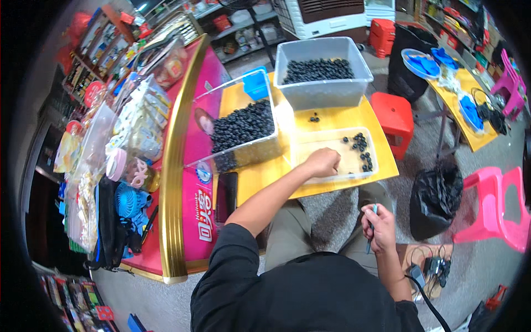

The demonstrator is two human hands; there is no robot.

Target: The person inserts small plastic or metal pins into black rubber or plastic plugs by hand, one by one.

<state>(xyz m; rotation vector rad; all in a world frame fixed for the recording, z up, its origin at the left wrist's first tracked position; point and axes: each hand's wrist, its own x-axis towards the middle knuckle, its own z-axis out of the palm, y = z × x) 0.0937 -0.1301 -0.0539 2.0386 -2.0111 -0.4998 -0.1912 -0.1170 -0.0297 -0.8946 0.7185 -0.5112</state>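
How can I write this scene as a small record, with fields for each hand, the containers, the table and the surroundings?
Left hand: at the shallow clear tray; its grasp is hidden
Right hand: holds a thin blue tool
Tray contents: dark round pieces, mostly toward the right side
Large tubs: rear tub and left tub, both with many dark pieces
Table: yellow top
Nearby, right: red stool, black bag

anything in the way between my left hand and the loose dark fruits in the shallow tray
Nothing visible: between the left hand and the dark fruits to its right, only the bare bottom of the shallow tray shows. What the curled fingers hide cannot be seen.
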